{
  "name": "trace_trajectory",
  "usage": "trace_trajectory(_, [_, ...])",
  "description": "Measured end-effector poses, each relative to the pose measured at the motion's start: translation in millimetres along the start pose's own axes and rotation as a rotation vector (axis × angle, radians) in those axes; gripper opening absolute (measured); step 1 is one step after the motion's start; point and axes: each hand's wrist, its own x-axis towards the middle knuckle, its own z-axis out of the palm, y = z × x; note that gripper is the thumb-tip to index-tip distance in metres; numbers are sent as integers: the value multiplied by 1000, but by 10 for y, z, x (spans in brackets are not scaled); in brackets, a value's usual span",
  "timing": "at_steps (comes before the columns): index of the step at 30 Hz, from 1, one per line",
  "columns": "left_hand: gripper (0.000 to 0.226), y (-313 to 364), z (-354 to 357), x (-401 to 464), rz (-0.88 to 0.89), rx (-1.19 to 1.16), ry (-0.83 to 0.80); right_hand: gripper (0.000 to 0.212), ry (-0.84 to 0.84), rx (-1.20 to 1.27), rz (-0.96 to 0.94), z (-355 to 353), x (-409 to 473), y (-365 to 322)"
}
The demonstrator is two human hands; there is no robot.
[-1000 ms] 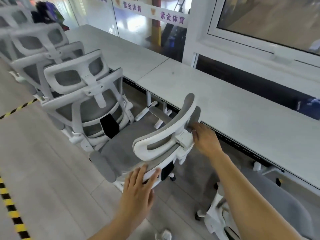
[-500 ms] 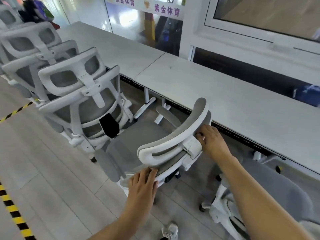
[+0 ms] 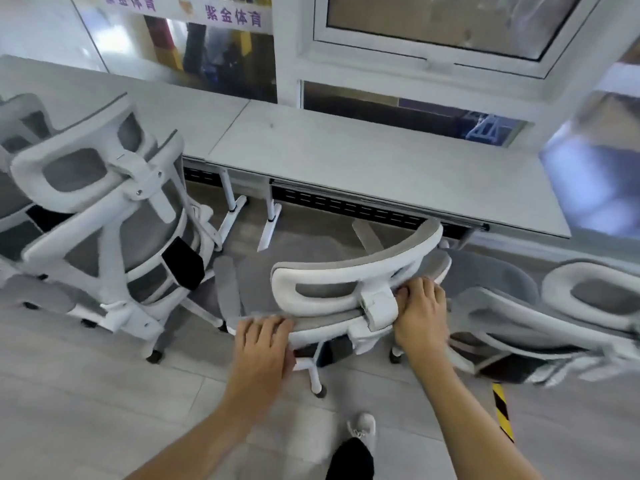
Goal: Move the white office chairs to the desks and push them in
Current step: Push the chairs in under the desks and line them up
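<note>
- A person stands behind a white chair (image 3: pixel 349 285) with grey mesh, seen from above, both bare arms reaching forward to its back
- The left hand (image 3: pixel 265 344) lies flat on the top edge of the backrest, fingers straight and lightly spread, pressing the frame on the chair's left side
- The right hand (image 3: pixel 420 313) sits just right of the headrest bracket, fingers curled over the frame and gripping it
- The chair faces the worktop (image 3: pixel 381 168), its headrest just short of the front edge and its seat and one armrest reaching toward the space below; it is not fully tucked under
- A second chair (image 3: pixel 114 216) stands to the left, upright, its back turned to the camera, with more chairs crowded behind it at the frame edge
- A third chair (image 3: pixel 554 306) lies blurred at the right, close beside the held one
- The worktop is pale grey, made of two slabs butted together, on white legs with a black perforated tray beneath
- Behind it runs a white-framed window wall; purple characters cross a banner on the glass at top left
- The floor (image 3: pixel 86 393) is light grey planking, with a strip of yellow-and-black tape (image 3: pixel 502 410) at lower right
- One white shoe (image 3: pixel 362 427) and a dark trouser leg show at the bottom, between the arms
</note>
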Motion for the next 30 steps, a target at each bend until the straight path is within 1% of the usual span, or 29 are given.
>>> trace_trajectory(2, [47,-177,-134,-56,-55,14,-49,26,39,-27,61,33,-344,-204])
trace_trajectory(3, [52,-260,-191,-81,-97,10,-76,25,54,-31,48,48,-495,-288])
trace_trajectory(5, [64,-438,-269,-54,-162,-16,-98,24,46,-5,-72,50,-738,-379])
trace_trajectory(6, [69,-527,-298,2,-174,-26,-105,24,16,20,-129,26,-820,-379])
trace_trajectory(8, [76,-718,-344,118,-157,-46,-111,25,-47,21,-163,-43,-940,-245])
trace_trajectory(11, [75,-913,-360,198,-65,-99,-64,44,-54,-82,-93,-164,-1104,65])
trace_trajectory(12, [75,-948,-365,211,-48,-119,-52,47,-65,-85,-95,-182,-1141,124])
trace_trajectory(14, [74,-976,-384,250,-39,-148,-53,49,-78,-64,-117,-190,-1175,161])
trace_trajectory(17, [74,-914,-364,338,-51,-172,-97,52,-63,-23,-106,-183,-1153,213])
trace_trajectory(21, [70,-763,-245,513,-109,-208,-128,57,-90,1,-107,-234,-845,373])
trace_trajectory(24, [68,-693,-157,626,-134,-208,-119,60,-148,-16,-108,-287,-594,484])
trace_trajectory(30, [70,-597,-102,821,-114,-186,-76,63,-160,23,-114,-267,-338,599])
